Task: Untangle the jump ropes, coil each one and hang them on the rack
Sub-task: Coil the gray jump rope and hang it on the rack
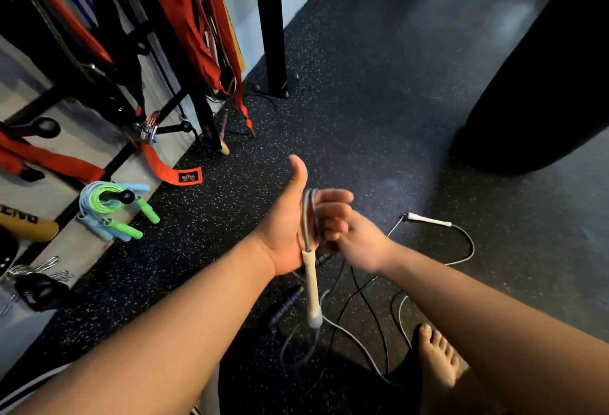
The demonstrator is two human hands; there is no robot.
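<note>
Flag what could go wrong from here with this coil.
1. Gray rope lies crossed with the purple-handled rope on the floor; winding on may drag it in.
2. Loops sit loose round the open left grip; the dangling white handle could pull them off.
3. Bare foot beside the slack could snag it.

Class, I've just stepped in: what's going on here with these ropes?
A person is coiling the grey jump rope round the left hand, thumb up, with one white handle hanging below the palm. The right hand pinches the rope beside it. Its other handle and a purple-handled rope lie on the floor. Green and blue ropes already hang coiled on a rack peg.
</note>
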